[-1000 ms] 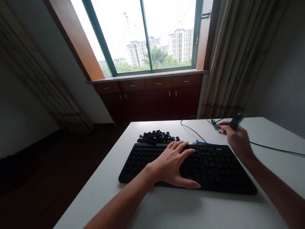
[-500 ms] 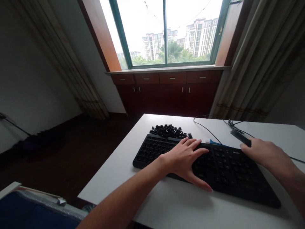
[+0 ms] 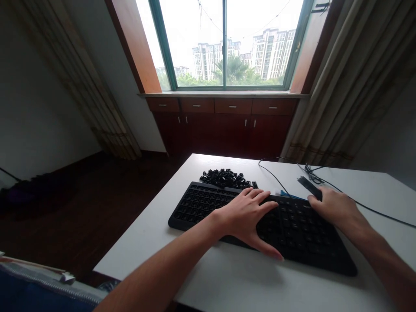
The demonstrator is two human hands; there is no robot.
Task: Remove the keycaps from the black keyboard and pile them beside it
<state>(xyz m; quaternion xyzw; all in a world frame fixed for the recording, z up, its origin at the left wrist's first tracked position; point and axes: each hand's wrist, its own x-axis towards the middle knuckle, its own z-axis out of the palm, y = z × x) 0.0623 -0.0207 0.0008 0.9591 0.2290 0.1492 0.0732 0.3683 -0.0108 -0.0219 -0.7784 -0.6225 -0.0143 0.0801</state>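
A black keyboard (image 3: 302,238) lies slantwise on the white table, its left part showing bare key sockets with no caps. My left hand (image 3: 248,216) rests across its middle, fingers spread and thumb stretched toward the near edge. My right hand (image 3: 336,208) is closed around a slim black brush (image 3: 310,187), held above the keyboard's far right edge; its bristles are hard to make out. Behind the keyboard's left part is a heap of loose black keycaps (image 3: 224,178). A blue brush (image 3: 290,195) with pale bristles lies behind the keyboard, partly hidden by it.
A black cable (image 3: 367,205) loops over the white table (image 3: 146,234) behind the keyboard and off to the right. At the lower left stands something with blue cloth and a zip (image 3: 35,290). Wooden cabinets (image 3: 221,130) under a window stand beyond the table.
The right hand with the black brush appears further left, but the whole view has also shifted, the keyboard showing slightly further left. The left hand keeps its spread pose on the keyboard.
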